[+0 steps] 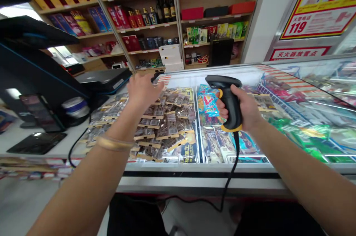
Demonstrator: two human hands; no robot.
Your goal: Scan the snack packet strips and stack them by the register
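My right hand [246, 110] is wrapped round the grip of a black barcode scanner [234, 108] with yellow trim. The scanner is upright, its head towards the left, and a black cable runs down from its base. Just behind it shows a light-blue snack packet [208, 100]. My left hand [144, 89] is over the far left side of the brown packets [168, 124], thumb held apart; its other fingers are mostly hidden behind the hand. Beside it is a small black piece [157, 76]; whether the hand touches it cannot be told.
Packets lie across a glass-topped chest [172, 169]. On the left stand a phone [40, 111], a roll of tape [75, 108], a dark monitor and a black machine [104, 80]. Shelves [144, 28] of boxes and bottles are behind. The cable [200, 200] hangs in front of the chest.
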